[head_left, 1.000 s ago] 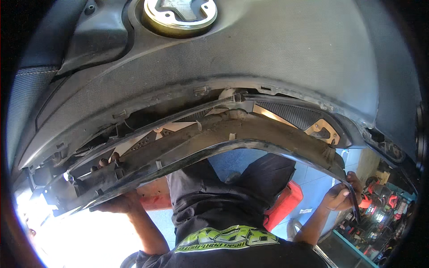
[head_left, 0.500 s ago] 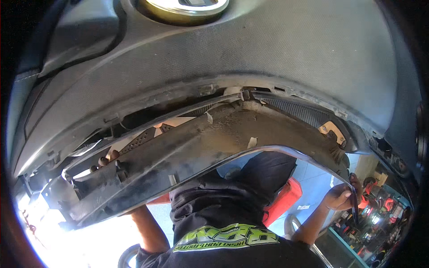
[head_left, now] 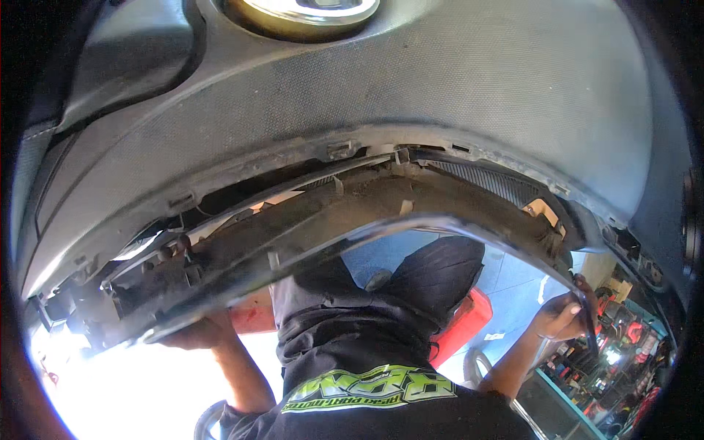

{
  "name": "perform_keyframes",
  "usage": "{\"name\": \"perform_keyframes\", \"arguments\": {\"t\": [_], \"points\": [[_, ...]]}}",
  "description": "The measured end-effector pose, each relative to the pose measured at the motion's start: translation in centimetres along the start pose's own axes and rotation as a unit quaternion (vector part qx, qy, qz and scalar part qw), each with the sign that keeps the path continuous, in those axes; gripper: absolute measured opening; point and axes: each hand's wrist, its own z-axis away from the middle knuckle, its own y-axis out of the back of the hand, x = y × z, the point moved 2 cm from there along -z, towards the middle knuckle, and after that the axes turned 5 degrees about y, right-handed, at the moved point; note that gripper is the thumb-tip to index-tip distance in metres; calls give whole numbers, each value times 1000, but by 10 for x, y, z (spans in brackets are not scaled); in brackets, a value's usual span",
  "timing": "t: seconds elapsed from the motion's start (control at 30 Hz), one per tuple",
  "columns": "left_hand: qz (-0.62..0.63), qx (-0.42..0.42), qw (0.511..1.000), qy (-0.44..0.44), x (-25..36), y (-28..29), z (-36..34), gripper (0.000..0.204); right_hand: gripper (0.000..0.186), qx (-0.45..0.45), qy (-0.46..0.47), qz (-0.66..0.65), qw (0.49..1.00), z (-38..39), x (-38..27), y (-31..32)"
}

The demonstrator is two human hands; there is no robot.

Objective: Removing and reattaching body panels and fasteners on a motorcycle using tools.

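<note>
A long, bent dark plastic panel [head_left: 323, 220], dusty on the face toward me and fitted with clips and tabs, hangs across the middle. It lies just below a large grey textured vehicle body cover [head_left: 440, 81]. My left hand [head_left: 196, 331] grips the panel's left part from beneath; the panel hides most of its fingers, and what look like fingertips show near the far edge. At the panel's narrow right end, my right hand [head_left: 561, 317] is closed on the edge, thumb on the near side. A gap runs between panel and cover, narrowing toward the middle.
A round gold-and-chrome fitting [head_left: 304, 16] sits in the cover at the top. Red seat-like parts [head_left: 466, 330] show beside my legs. At the lower right stands a teal-edged case [head_left: 568, 403] with many small tools and parts. Glare washes out the lower left.
The panel's near edge has tilted up toward the cover, so less of its inner face shows. My left hand has risen with it; my right hand has barely moved.
</note>
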Motion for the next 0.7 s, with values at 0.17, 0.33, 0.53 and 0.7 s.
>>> {"name": "perform_keyframes", "arguments": {"t": [0.17,0.33,0.53,0.7], "points": [[-67,-43,997,19,-14,-42,-10,51,40,-36,19,116,992,-24,0,-3],[-152,-15,988,1,-7,-28,-11,48,25,-106,-10,82,991,-39,3,2],[-128,23,991,2,-10,-28,-10,24,21,-38,38,-26,998,-21,-8,-14],[-176,110,978,-27,-15,-55,-17,36,29,-12,70,4,997,-31,16,-15]]}}
